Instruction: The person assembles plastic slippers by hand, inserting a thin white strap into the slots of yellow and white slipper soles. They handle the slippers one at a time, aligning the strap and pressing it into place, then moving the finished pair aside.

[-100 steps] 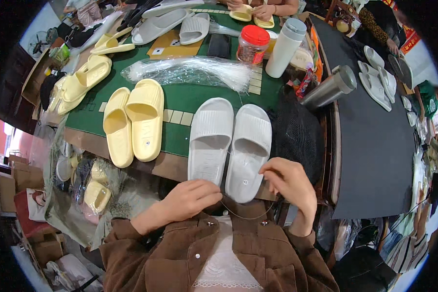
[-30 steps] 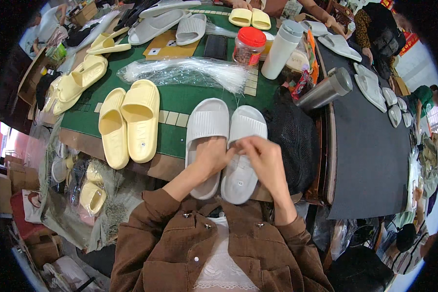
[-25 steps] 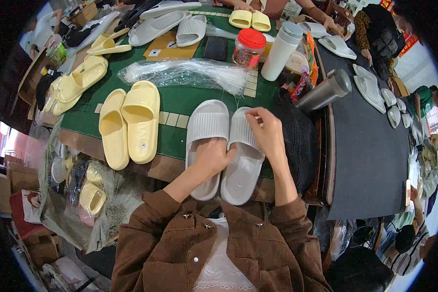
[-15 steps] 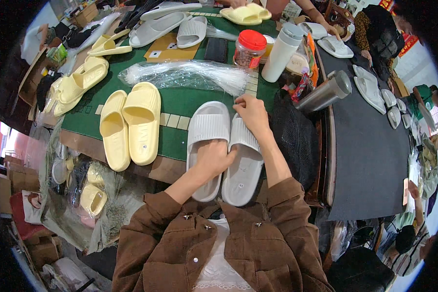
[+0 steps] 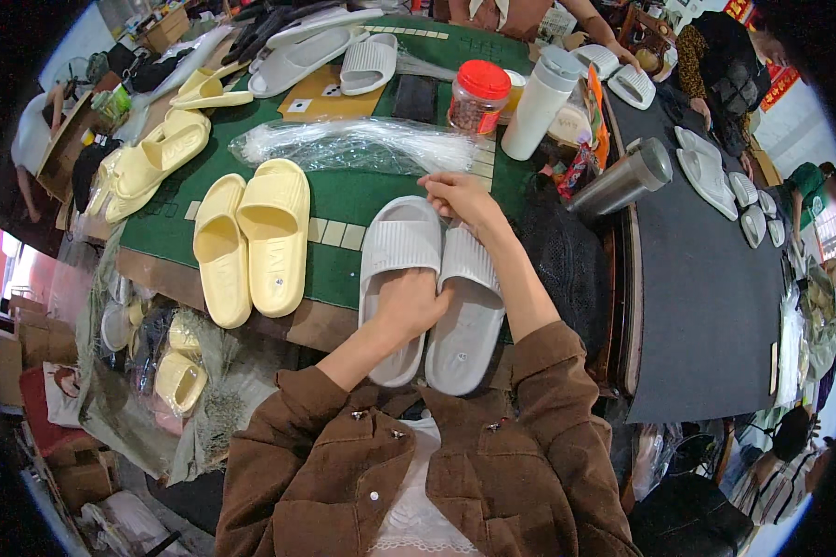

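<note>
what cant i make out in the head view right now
Head view: left hand, fingertips hidden under the left grey slipper's strap.
Head view: right hand, too small to tell whether it pinches a fine strand.
Head view: right grey slipper, toe partly covered by the right hand.
Head view: person opposite, head cut off by the upper edge.

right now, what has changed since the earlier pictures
The left hand moved forward into the left grey ribbed slipper, under its strap. The right hand moved forward from the heel of the right grey ribbed slipper to its toe. A yellow slipper pair across the green tabletop is gone. The near pale yellow slippers stayed put.
</note>
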Motion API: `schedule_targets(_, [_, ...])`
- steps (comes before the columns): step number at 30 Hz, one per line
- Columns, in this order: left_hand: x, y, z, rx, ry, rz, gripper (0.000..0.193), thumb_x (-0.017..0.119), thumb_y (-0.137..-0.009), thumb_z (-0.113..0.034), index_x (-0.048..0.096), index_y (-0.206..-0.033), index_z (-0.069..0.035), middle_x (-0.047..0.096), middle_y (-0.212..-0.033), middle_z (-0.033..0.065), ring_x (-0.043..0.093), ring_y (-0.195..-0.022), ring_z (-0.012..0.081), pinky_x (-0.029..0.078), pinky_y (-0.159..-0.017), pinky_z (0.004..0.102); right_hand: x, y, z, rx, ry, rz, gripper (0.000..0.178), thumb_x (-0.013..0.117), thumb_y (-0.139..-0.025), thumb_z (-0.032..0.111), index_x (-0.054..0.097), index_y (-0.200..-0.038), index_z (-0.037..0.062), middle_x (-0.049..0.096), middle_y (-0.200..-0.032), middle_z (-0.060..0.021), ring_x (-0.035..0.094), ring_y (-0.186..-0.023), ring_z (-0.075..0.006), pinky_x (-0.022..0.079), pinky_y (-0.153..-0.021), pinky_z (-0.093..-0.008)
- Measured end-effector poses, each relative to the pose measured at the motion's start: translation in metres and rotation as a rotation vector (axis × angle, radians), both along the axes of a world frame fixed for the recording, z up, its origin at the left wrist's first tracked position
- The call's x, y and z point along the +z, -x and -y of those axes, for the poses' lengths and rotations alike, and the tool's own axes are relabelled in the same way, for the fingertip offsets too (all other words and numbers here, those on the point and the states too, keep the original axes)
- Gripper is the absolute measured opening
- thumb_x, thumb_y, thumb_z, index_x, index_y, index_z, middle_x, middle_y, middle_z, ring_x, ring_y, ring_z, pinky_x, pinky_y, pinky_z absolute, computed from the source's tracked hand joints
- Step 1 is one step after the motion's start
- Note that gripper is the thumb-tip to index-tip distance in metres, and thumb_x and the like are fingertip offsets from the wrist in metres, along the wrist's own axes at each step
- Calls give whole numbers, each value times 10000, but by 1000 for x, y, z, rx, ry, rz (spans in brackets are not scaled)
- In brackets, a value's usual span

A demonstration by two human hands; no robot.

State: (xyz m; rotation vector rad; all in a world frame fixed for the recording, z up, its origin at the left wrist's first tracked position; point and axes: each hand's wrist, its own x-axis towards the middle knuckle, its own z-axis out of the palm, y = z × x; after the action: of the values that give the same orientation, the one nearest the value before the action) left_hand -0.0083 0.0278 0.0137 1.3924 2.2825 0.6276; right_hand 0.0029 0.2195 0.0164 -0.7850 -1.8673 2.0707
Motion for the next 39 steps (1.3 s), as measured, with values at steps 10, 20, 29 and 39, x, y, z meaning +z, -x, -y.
schedule_targets(10, [3,10,16,-132,-117,-12,551,598,-896,-461,583,-995,81,644,-905,283,635,-786,461,519,-714,514,17,-29,21,-131,-280,-189,165,549,-960,116,636,-961,-24,598,-746,-27,553,-600,-75,441,-533,-228])
schedule_targets(20, [60,35,32,-115,-561,-27,254,644,-854,-44,627,-1105,-8,660,-1071,152,658,-936,290,521,-804,352,30,-60,62,-286,-339,-321,139,544,-971,96,636,-991,-6,621,-785,-37,571,-625,-72,447,-549,-227])
schedule_targets(29, [45,49,-43,-114,-667,318,204,616,-906,-101,628,-1076,9,697,-933,138,676,-847,261,517,-748,350,24,-65,68,-384,-388,-328,142,567,-979,107,669,-1019,16,617,-809,12,511,-645,-29,417,-567,-192])
schedule_targets(39, [22,41,-42,28,-747,423,133,638,-896,-54,616,-1012,9,655,-857,48,584,-745,95,481,-686,255,23,-64,73,-394,-485,-306,139,576,-939,40,691,-995,-15,619,-881,-57,584,-674,-88,484,-598,-240])
